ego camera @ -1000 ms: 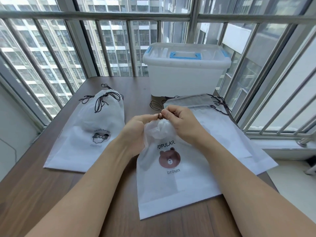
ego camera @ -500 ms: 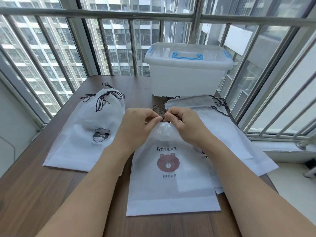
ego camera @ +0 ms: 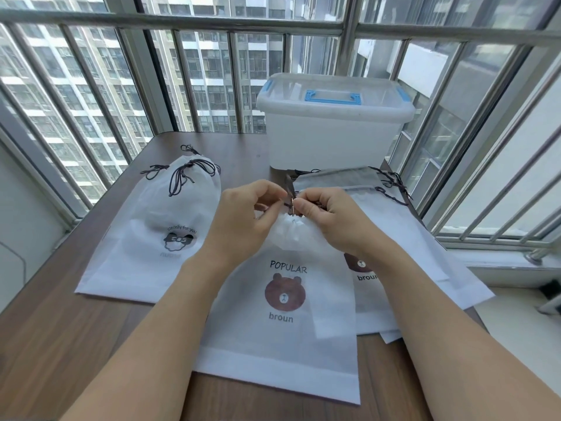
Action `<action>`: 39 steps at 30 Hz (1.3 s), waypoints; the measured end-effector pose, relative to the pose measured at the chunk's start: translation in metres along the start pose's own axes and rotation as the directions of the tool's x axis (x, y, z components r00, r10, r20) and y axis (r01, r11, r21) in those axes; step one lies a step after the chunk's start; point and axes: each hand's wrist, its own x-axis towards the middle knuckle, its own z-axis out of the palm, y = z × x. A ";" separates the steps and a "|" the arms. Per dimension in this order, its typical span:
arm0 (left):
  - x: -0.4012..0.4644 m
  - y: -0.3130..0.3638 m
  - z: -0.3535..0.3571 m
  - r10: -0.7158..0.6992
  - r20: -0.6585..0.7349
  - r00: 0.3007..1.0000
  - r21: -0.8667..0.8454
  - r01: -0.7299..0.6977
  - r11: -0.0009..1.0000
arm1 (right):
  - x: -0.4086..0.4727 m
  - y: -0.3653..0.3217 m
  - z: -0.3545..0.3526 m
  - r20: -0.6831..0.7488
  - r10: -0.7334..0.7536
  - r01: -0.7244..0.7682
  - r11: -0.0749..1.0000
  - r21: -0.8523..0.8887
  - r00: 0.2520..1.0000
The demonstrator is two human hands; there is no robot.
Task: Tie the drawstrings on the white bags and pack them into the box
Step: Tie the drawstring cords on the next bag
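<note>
A white bag with a brown bear print (ego camera: pixel 282 335) lies on the table in front of me, its mouth gathered tight. My left hand (ego camera: pixel 243 220) and my right hand (ego camera: pixel 331 217) meet above that mouth, and both pinch its dark drawstring (ego camera: pixel 289 189). The white lidded box (ego camera: pixel 334 132) with blue handle and clips stands closed at the table's far edge. At the left lie white bags (ego camera: pixel 145 238) with tied dark strings. Under my right arm lies a pile of more white bags (ego camera: pixel 403 238) with loose strings.
The brown wooden table (ego camera: pixel 60 344) is bounded by a metal window railing (ego camera: pixel 170 22) behind and to the right. Its right edge runs close beside the pile of bags. A white sill (ego camera: pixel 501 262) lies to the right.
The bear bag has settled flatter on the table and slid a little toward me. My hands stay at its gathered mouth, fingers shifting on the string.
</note>
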 end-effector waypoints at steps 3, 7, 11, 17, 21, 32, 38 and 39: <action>-0.001 -0.001 0.001 -0.038 -0.050 0.998 0.092 0.042 0.995 | 0.001 0.001 0.002 -0.002 0.015 -0.015 1.000 0.001 1.000; -0.001 0.004 0.004 0.013 -0.199 0.980 0.160 0.019 0.987 | 0.003 0.004 0.005 -0.027 0.018 -0.018 1.000 0.011 0.999; -0.009 0.018 0.015 0.155 -0.152 0.976 0.186 -0.126 0.974 | 0.004 0.009 0.009 -0.022 0.027 -0.026 0.999 0.034 0.999; -0.008 0.016 0.018 0.113 -0.060 0.992 0.088 -0.108 0.990 | 0.001 0.002 0.003 0.090 0.034 -0.055 0.967 0.247 0.995; -0.007 0.014 0.014 0.055 -0.075 0.996 0.037 -0.052 0.998 | 0.001 0.004 0.000 0.123 0.016 -0.049 0.961 0.273 0.992; -0.004 0.004 0.011 -0.250 0.129 0.960 -0.110 0.265 0.958 | 0.000 0.007 0.013 0.014 -0.097 0.098 0.986 -0.135 0.995; -0.002 -0.001 0.010 -0.252 0.123 0.960 -0.083 0.263 0.961 | 0.002 0.004 0.011 0.010 -0.153 0.143 0.900 -0.413 0.988; -0.002 -0.002 0.010 -0.247 0.124 0.961 -0.079 0.258 0.963 | 0.002 0.004 0.011 0.013 -0.151 0.142 0.893 -0.427 0.988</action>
